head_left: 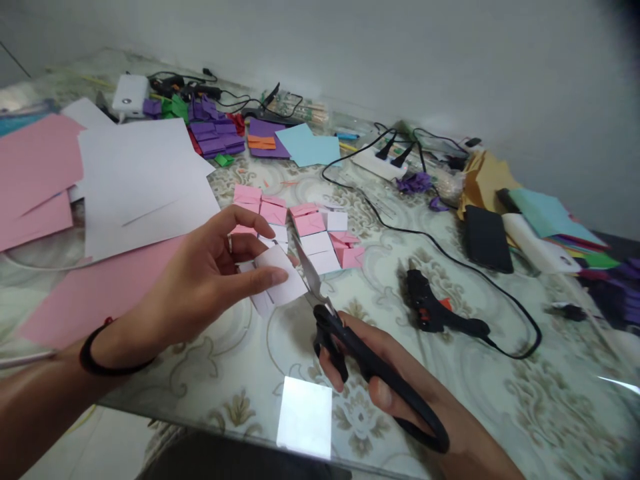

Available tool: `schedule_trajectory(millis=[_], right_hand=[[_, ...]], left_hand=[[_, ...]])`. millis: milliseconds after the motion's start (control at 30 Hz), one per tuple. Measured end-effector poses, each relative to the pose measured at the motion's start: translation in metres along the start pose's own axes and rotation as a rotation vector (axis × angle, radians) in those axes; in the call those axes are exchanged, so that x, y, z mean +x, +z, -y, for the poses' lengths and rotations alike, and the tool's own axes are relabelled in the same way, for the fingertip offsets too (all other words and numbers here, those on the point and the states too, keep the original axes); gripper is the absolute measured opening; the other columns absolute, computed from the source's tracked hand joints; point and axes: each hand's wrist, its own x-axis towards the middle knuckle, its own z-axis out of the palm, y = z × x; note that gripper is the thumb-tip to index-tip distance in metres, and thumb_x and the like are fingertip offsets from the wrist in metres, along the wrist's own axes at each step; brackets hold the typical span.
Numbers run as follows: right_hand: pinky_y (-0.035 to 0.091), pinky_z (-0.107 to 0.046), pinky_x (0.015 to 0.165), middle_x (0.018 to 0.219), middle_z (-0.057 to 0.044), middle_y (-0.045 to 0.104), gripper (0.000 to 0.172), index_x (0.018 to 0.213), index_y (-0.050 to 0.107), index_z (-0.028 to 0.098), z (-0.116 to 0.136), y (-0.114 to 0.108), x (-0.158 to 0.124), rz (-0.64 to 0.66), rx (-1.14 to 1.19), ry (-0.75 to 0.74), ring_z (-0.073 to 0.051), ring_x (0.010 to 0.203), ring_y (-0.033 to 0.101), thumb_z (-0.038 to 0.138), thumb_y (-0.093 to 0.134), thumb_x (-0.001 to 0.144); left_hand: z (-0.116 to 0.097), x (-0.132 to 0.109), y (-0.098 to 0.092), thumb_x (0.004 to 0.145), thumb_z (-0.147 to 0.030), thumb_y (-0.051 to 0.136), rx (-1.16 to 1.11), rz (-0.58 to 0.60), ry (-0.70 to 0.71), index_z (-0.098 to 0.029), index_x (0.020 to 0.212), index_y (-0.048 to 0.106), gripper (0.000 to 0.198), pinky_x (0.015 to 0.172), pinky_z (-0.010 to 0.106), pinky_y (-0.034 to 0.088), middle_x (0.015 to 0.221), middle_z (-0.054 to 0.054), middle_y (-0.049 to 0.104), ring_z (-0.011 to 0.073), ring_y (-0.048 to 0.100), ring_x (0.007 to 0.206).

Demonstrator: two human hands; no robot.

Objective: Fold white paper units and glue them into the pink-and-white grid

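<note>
My left hand (205, 263) pinches a small piece of white paper (286, 288) between thumb and fingers, above the patterned table. The fingers of my right hand (395, 367) pass through the black handles of a pair of scissors (370, 363). Their metal blades point up and left, spread apart at the right edge of the white paper. Whether the paper lies between the blades I cannot tell. Just beyond the blades lie several folded pink paper pieces (309, 223) and white paper pieces (320, 252).
Large white sheets (145, 180) and pink sheets (40, 167) lie on the left. A black glue gun (433, 310) rests at right, its cord curving back to a white power strip (380, 162). Nearby is a black phone (487, 238). Purple folded papers (215, 137) sit at the back.
</note>
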Motion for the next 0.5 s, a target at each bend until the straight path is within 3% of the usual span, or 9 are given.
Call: schedule_trajectory(millis=[367, 500], right_hand=[[0.035, -0.028, 0.057, 0.083, -0.003, 0.056, 0.058, 0.101, 0.055, 0.023, -0.0032, 0.0012, 0.0003, 0.003, 0.031, -0.019, -0.017, 0.070, 0.043, 0.076, 0.071, 0.081], [0.035, -0.029, 0.056, 0.082, -0.003, 0.055, 0.057, 0.097, 0.053, 0.024, -0.0030, 0.0025, 0.0006, -0.008, 0.011, -0.019, -0.018, 0.069, 0.043, 0.077, 0.070, 0.081]], left_hand=[[0.0031, 0.0013, 0.0013, 0.082, -0.025, 0.088, 0.000, -0.003, -0.014, -0.022, 0.104, 0.062, 0.034, 0.051, 0.020, 0.048, 0.088, 0.002, 0.073, 0.0139, 0.070, 0.071], [0.0034, 0.0016, 0.0013, 0.082, -0.025, 0.088, -0.014, 0.004, 0.000, -0.023, 0.102, 0.062, 0.033, 0.052, 0.022, 0.050, 0.080, 0.000, 0.070, 0.0174, 0.072, 0.072]])
